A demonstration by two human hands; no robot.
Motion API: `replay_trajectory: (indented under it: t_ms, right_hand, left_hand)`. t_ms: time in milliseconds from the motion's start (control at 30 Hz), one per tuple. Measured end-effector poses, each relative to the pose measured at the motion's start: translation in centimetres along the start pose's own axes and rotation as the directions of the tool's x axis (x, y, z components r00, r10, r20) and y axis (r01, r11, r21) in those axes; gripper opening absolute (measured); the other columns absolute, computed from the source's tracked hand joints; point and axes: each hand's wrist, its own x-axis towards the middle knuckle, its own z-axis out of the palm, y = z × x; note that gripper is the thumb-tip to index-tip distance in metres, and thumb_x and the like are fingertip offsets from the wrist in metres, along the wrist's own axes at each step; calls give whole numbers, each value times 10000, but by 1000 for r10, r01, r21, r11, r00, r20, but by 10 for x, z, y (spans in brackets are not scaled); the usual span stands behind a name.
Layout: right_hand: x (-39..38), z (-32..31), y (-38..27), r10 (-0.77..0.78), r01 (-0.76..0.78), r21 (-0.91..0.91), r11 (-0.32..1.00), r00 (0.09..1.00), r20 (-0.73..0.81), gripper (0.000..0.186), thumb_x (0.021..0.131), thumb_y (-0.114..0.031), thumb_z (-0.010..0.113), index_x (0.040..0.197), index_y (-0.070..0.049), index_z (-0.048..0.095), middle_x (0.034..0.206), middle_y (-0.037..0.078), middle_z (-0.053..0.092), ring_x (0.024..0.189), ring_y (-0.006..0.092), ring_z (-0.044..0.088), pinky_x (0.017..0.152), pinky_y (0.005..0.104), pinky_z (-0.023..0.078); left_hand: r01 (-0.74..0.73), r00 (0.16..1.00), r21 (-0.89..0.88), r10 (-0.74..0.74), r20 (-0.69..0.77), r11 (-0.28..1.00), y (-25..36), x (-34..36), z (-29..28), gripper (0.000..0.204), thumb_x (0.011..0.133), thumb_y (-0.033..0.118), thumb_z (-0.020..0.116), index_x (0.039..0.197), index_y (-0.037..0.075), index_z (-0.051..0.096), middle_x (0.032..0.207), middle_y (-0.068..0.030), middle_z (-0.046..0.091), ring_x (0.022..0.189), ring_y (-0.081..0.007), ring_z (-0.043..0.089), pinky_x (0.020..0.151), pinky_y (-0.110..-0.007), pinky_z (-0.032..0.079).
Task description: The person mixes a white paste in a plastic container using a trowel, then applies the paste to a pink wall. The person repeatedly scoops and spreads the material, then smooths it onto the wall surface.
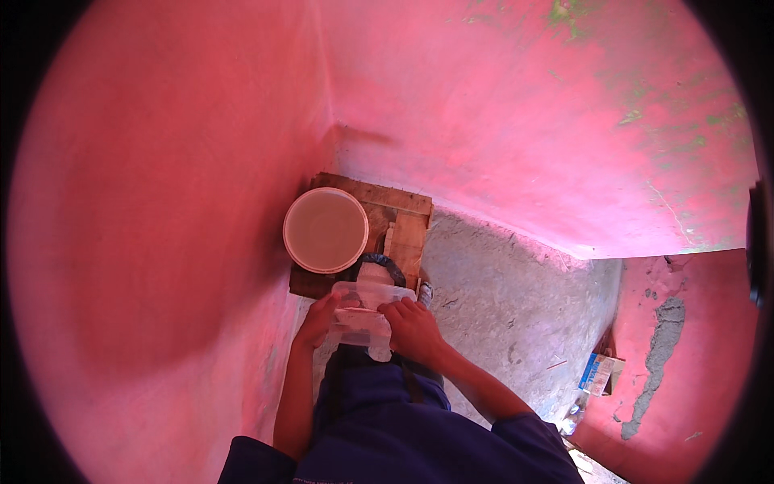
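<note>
A translucent plastic container (363,319) is held low in front of my body, gripped at its left side by my left hand (318,321) and at its right by my right hand (407,327), both with fingers curled on it. Just beyond it, on a wooden board platform (403,194), stands a round white-rimmed bucket (326,229) with pale cloudy contents. Right of the bucket lies a dark plastic bag or ring (385,266) around something pale, partly hidden behind the container.
Pink walls (161,202) enclose the corner at left and ahead. The grey concrete floor (500,306) extends to the right. A blue-and-tan cardboard box (595,375) and clear plastic items sit low against the right wall, below a grey patch of cement (657,363).
</note>
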Motion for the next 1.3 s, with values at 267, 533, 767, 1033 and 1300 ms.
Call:
replay_trajectory:
  t_ms: [267, 533, 767, 1033, 1300]
  right_hand:
    - [-14, -4, -8, 67, -68, -1, 998, 993, -93, 409, 623, -32, 622, 1029, -59, 578, 903, 92, 612, 880, 281, 567, 746, 380, 463]
    - [-20, 3, -22, 13, -26, -105, 994, 992, -123, 431, 585, 1, 627, 1008, -63, 586, 920, 80, 610, 850, 288, 560, 709, 385, 482]
    - [-21, 8, -26, 52, -68, -77, 995, 980, -190, 420, 589, -8, 639, 1001, -63, 578, 913, 78, 601, 838, 289, 555, 715, 379, 482]
    - [-23, 22, 2, 306, -246, 234, 941, 914, -268, 229, 772, -49, 627, 1001, -37, 634, 927, 140, 651, 839, 330, 610, 682, 379, 483]
    - [-6, 41, 88, 788, -472, 794, 383, 615, -14, 232, 852, -46, 544, 1064, -7, 629, 864, 190, 670, 784, 269, 668, 704, 361, 497]
  left_hand:
    - [-16, 1000, -70, 16, -1, 997, -18, 6, -14, 591, 966, 488, 463, 1293, -2, 502, 1198, -107, 588, 1105, -174, 562, 953, -319, 446]
    - [-40, 998, -120, 45, 37, 992, -16, 12, -8, 554, 982, 462, 444, 1287, 3, 502, 1202, -93, 586, 1099, -177, 562, 968, -322, 434]
    - [-36, 999, -8, 37, 24, 999, -19, 14, -10, 497, 1000, 401, 440, 1312, 17, 490, 1211, -81, 585, 1094, -160, 557, 965, -306, 429]
    - [-28, 1000, -100, 28, 0, 995, -35, 8, -29, 475, 994, 360, 469, 1312, 7, 488, 1225, -79, 583, 1098, -167, 562, 967, -301, 426]
    - [-34, 988, -103, 18, -154, 994, -54, -13, -82, 505, 969, 309, 499, 1351, -15, 437, 1306, -114, 526, 1174, -228, 527, 1000, -346, 416]
